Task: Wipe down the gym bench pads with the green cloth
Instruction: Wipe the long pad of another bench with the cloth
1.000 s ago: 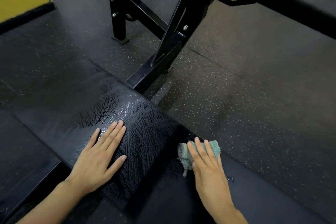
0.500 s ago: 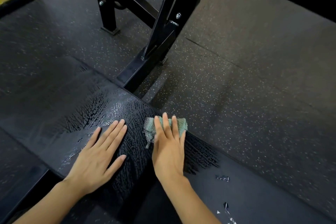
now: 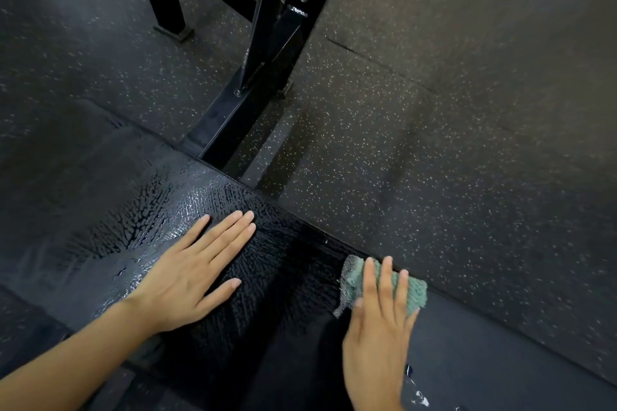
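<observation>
My right hand (image 3: 377,327) lies flat with the fingers straight and close together. It presses the green cloth (image 3: 415,292) down onto the bench pad (image 3: 293,277). I am not clutching it; my fingers only lie across it. The cloth is bunched under my fingertips at the pad's far edge, right where the pad meets the floor beyond. Its frayed corner sticks out on the side toward my other hand.

My left hand (image 3: 190,274) is also open, palm down with the fingers spread, and rests on the middle of the pad, well apart from the cloth. Around and beyond its fingertips the pad shines with wet streaks (image 3: 200,207) that bead up on the black surface. The strip of pad between my two hands looks dark. A few small white flecks (image 3: 417,397) lie on the pad close by my right wrist.

Past the pad's far edge a black steel frame (image 3: 267,53) with bolts rises from a base bar that runs under the pad. The speckled rubber floor (image 3: 467,143) spreads out on both sides of it.
</observation>
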`<state>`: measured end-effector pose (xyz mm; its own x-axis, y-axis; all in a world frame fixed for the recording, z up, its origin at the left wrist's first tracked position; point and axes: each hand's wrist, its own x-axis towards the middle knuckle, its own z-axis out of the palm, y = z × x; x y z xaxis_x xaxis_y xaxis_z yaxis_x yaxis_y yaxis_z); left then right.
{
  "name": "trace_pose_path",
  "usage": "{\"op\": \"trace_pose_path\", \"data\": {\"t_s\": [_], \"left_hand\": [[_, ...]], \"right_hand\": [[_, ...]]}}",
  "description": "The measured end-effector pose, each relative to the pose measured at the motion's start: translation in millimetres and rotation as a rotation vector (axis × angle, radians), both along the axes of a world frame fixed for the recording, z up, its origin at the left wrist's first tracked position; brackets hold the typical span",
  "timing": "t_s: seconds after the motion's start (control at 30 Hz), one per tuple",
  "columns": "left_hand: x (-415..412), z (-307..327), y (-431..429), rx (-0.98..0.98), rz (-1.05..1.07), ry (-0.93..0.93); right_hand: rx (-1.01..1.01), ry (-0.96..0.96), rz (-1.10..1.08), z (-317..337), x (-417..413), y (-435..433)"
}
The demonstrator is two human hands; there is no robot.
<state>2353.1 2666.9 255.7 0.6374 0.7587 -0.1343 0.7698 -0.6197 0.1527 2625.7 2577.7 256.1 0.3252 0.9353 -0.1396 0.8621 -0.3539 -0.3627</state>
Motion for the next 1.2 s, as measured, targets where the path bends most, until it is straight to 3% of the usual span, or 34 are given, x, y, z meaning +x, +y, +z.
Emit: {"op": "trace_pose_path", "data": {"t_s": [0.17,0.4,0.53,0.77,1.0,1.2], "left_hand": [[-7,0,13,-0.007,-0.142,0.036],[-6,3,14,-0.03,-0.15,0.034],[-7,3,15,-0.029,-0.151,0.031],[-9,1,16,-0.055,-0.154,0.009],[-9,-2,15,-0.056,-0.147,-0.003],[-9,-2,10,-0.032,-0.157,-0.006]], "right_hand": [[-0.019,0.001,0.055,0,-52,37],[-0.083,0.111,0.321,11,-72,64],[-0.088,0.019,0.218,10,-53,48],[-0.145,0.041,-0.068,18,-4,9],[-0.125,0.067,-0.376,13,-29,20],[-0.132,0.072,-0.283,15,-57,20]]}}
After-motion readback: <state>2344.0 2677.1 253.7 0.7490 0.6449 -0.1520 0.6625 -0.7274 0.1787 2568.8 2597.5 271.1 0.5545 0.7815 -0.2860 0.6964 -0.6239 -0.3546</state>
